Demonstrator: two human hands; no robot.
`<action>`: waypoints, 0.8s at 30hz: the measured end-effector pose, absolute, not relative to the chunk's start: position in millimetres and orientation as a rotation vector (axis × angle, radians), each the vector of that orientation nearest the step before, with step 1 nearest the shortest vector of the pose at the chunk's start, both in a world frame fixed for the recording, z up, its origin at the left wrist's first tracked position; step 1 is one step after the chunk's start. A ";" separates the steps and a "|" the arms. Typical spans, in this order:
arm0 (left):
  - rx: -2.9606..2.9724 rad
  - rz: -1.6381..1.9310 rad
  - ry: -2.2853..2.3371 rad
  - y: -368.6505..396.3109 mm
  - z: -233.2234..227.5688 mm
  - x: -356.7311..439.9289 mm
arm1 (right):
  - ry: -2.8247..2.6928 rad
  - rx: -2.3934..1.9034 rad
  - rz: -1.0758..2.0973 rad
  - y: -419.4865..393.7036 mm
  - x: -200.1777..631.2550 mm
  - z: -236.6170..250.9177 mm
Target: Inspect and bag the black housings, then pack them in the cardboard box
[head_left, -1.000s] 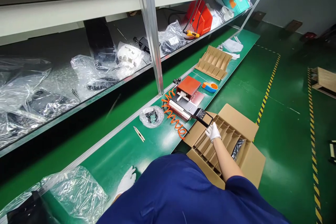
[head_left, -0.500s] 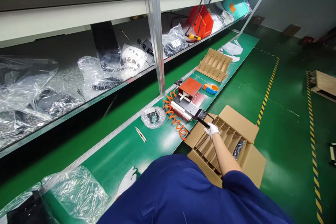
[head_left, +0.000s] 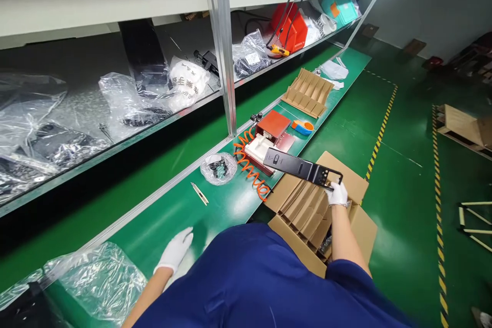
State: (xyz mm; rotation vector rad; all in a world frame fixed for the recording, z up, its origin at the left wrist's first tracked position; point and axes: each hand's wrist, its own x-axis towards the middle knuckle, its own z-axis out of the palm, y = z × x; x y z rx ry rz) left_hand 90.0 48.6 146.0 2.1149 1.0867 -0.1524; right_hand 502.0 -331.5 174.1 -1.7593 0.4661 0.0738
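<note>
Head view shows our white-gloved right hand (head_left: 336, 195) gripping a long, flat black panel (head_left: 292, 165) by its frame-like end, above the brown cardboard box with dividers (head_left: 298, 242). We should hold it level, clear of the red-and-white device (head_left: 273, 124). Our white-gloved left hand (head_left: 174, 252), empty and loosely extended at the green bench (head_left: 163, 218), could support it.

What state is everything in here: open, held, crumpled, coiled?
Right hand: gloved, closed on the black part.
Left hand: gloved, fingers extended, holding nothing.
Black part: held by its framed end.
Carton: open, flaps spread.
Orange hose: coiled.
Clear plastic: crumpled.
Slim pale tool: lying on the green bench.
</note>
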 end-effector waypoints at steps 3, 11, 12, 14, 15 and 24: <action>2.032 0.013 1.064 66.5 160.4 112.7 | 0.259 -1.705 0.155 -309.9 522.5 218.4; 1.573 -0.094 0.420 50.3 260.7 186.1 | -0.720 -1.672 0.771 -86.1 524.2 311.5; 1.492 -0.046 0.456 44.5 266.0 182.5 | -0.809 -1.628 0.791 -62.9 512.4 318.6; 1.402 0.183 0.606 35.4 271.5 168.5 | -0.904 -1.521 0.718 -32.5 477.9 327.9; 1.382 0.328 0.689 32.3 272.6 160.0 | -0.937 -1.482 0.644 -25.2 455.1 328.9; 1.001 1.342 1.050 25.8 286.0 124.9 | -1.489 -1.604 0.746 -32.7 243.0 260.0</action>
